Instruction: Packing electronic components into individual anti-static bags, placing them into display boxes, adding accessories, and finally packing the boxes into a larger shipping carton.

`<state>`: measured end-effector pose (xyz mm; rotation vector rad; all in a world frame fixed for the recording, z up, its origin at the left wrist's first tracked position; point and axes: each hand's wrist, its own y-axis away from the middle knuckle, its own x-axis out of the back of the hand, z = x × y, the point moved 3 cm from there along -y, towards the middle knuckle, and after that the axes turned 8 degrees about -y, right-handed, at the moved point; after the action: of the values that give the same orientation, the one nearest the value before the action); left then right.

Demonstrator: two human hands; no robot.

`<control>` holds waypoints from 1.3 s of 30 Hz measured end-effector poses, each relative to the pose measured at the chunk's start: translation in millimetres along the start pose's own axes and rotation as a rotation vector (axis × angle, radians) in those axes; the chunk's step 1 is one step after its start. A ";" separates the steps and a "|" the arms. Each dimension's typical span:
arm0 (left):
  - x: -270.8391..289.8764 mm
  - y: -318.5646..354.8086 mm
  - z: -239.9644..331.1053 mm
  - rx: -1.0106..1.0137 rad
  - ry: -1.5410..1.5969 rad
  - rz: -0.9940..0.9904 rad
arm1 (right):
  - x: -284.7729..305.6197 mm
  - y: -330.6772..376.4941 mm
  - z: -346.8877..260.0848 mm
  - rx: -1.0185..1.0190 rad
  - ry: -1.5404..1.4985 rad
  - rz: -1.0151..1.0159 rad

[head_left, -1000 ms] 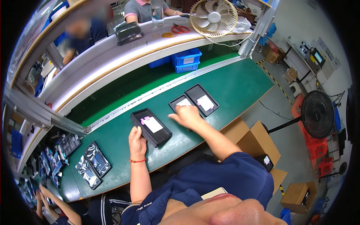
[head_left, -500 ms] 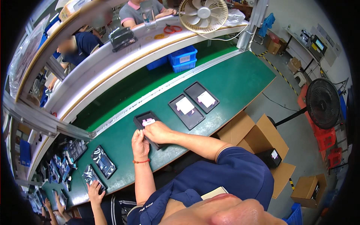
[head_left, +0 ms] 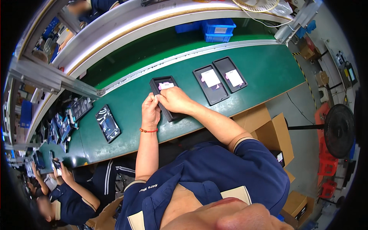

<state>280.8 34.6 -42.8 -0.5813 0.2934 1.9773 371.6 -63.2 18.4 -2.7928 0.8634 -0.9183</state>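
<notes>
left hand (head_left: 151,111): I'm seeing it gripping the near-left edge of the black tray (head_left: 165,96)
right hand (head_left: 175,100): lying over the tray, fingers pinching at its left side
tray: sitting on the green bench (head_left: 264,69), two more black trays (head_left: 220,78) lying well to its right

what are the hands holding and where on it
Both hold the black tray lying on the green table: left hand at its left edge, right hand over its near end.
</notes>
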 end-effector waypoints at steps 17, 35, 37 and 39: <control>6.1 4.5 8.7 0.029 0.005 0.149 | 47.7 14.4 34.7 -0.134 0.322 -0.050; 16.7 16.8 -4.8 -0.028 0.084 0.088 | -25.9 5.2 -22.1 0.011 -0.044 -0.016; 21.8 22.1 -0.8 -0.046 0.074 0.112 | -28.2 4.4 -23.2 -0.018 -0.037 -0.031; 22.5 23.5 5.3 -0.092 -0.027 0.226 | -26.9 4.3 -21.6 0.009 -0.027 0.025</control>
<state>250.2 43.5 -50.9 -0.6013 0.2624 2.2238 339.5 -50.2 20.9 -2.7737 0.8863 -0.8772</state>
